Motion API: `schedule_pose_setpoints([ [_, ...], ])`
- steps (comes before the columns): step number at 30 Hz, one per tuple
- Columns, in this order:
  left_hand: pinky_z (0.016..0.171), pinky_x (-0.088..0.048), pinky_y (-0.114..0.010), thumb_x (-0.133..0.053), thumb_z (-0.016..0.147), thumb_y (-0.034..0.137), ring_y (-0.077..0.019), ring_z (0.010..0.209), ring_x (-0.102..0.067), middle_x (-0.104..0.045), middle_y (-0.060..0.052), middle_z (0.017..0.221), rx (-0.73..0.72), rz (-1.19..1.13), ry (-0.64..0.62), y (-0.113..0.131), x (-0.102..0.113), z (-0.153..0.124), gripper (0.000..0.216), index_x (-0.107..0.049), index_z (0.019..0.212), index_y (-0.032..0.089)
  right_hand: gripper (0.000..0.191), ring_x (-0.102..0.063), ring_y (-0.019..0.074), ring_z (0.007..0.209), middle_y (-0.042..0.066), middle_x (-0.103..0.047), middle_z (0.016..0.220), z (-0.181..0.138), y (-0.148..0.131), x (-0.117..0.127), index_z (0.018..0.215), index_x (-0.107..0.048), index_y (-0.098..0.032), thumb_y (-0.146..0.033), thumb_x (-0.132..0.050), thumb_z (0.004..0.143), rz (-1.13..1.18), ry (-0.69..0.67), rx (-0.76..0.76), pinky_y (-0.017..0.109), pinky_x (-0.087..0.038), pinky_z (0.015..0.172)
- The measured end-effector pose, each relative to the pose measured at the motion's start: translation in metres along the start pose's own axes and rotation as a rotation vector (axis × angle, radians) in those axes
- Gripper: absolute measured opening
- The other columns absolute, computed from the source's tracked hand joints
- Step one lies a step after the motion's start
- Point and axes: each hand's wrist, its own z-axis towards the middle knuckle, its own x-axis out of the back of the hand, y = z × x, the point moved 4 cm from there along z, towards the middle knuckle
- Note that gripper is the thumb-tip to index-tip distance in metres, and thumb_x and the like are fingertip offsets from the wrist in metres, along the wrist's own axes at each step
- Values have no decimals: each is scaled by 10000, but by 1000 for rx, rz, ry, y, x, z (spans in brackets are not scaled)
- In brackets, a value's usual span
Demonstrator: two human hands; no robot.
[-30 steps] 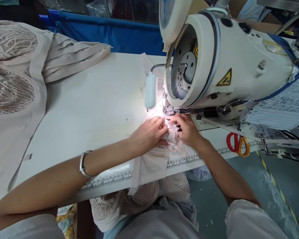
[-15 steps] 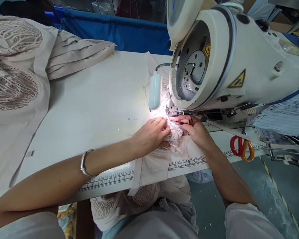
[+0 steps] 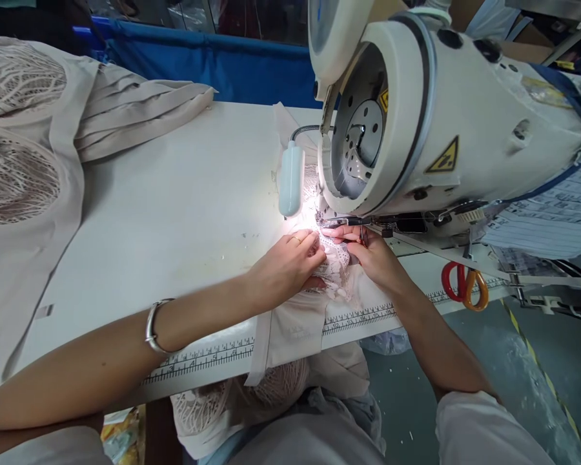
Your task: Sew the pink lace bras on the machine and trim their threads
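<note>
A pale pink lace garment point(image 3: 337, 268) lies under the needle area of a white sewing machine point(image 3: 484, 110). My left hand point(image 3: 290, 268) presses and gathers the lace from the left, its fingers bent together on the fabric. Opposite it, my right hand point(image 3: 372, 255) pinches the lace edge just right of the presser foot point(image 3: 322, 219). A small dark metal tool point(image 3: 364, 236), perhaps thread snips, shows between the right fingers; most of it is hidden. From the bright stitching spot the garment runs back under the machine and forward over the table edge.
A small lamp point(image 3: 291, 181) lights the needle area. More beige lace garments point(image 3: 68, 129) are heaped on the left. Orange- and red-handled scissors point(image 3: 475, 290) hang at the right. A printed ruler point(image 3: 203, 358) follows the front edge of the white table point(image 3: 184, 194); a blue cloth barrier point(image 3: 213, 64) stands behind.
The whole view has shifted slightly, so the machine and both hands appear a little further left. Both hands keep their places on the lace beside the presser foot.
</note>
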Motion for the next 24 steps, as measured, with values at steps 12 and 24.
schedule_pose_setpoints([
  [12,782,-478,-395,-708,892,332,-299,1042,-546,-543,-185,1294,1,-33,47,-3,3,0,388,-576,1203,142,380,-615,243,966,52,-692,916,-13,-22,-10,878,-594,-224,47,-417,678,-681,-19,533,364,-467,847],
  [24,713,-426,-358,-725,872,439,-292,990,-572,-587,-185,1249,-22,141,39,-2,1,2,471,-579,1212,148,328,-623,250,951,53,-680,859,-13,-24,-10,830,-549,-223,55,-430,702,-785,-56,666,382,-436,864],
])
